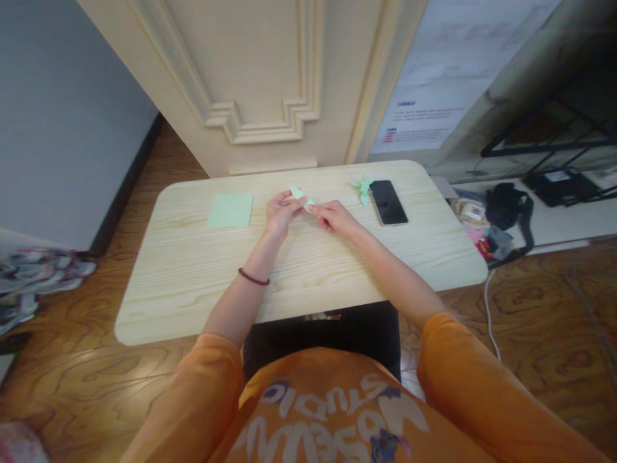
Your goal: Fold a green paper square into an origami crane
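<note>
A small folded piece of pale green paper is held between my hands above the middle of the table. My left hand has its fingers closed on the paper's left side. At its lower right end, my right hand pinches the same paper between thumb and fingers. A flat stack of light green square paper lies to the left of my left hand. Beyond my right hand sits a folded green paper figure, close beside a black phone.
The pale wooden table has rounded corners and stands against a cream panelled surface. At the right, a low white shelf holds assorted items. A white cable hangs by the table's right end. Shoes are at far left.
</note>
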`<state>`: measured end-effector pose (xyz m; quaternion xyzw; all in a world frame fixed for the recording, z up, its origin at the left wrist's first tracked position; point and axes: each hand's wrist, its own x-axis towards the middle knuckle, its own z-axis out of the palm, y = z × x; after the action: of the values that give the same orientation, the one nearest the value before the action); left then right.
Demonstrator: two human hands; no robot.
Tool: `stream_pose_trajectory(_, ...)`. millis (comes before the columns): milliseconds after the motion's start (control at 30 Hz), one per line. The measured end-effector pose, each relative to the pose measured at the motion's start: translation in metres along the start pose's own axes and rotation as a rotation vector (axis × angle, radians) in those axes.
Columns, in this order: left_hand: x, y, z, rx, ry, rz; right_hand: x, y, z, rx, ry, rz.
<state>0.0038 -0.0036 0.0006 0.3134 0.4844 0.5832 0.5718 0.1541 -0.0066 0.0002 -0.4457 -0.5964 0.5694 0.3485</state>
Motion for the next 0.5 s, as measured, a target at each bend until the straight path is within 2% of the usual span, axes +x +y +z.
stream_pose_trajectory(167, -0.001, 0.005, -0.003, 0.089, -0.064, -0.012, 0.000, -0.002, -0.005, 0.027, 0.044, -0.027)
stream_pose_trajectory(267, -0.003, 0.003, -0.004, 0.218, -0.161, -0.020, 0.004, -0.002, -0.007, 0.127, 0.125, -0.089)
stream_pose_trajectory(367, -0.004, -0.002, -0.002, 0.286, -0.245, 0.019, 0.008, 0.002, -0.008, 0.168, 0.120, -0.123)
stream_pose_trajectory(500, -0.006, -0.008, 0.000, 0.295, -0.251, 0.061, 0.012, 0.009, -0.009, 0.181, 0.150, -0.142)
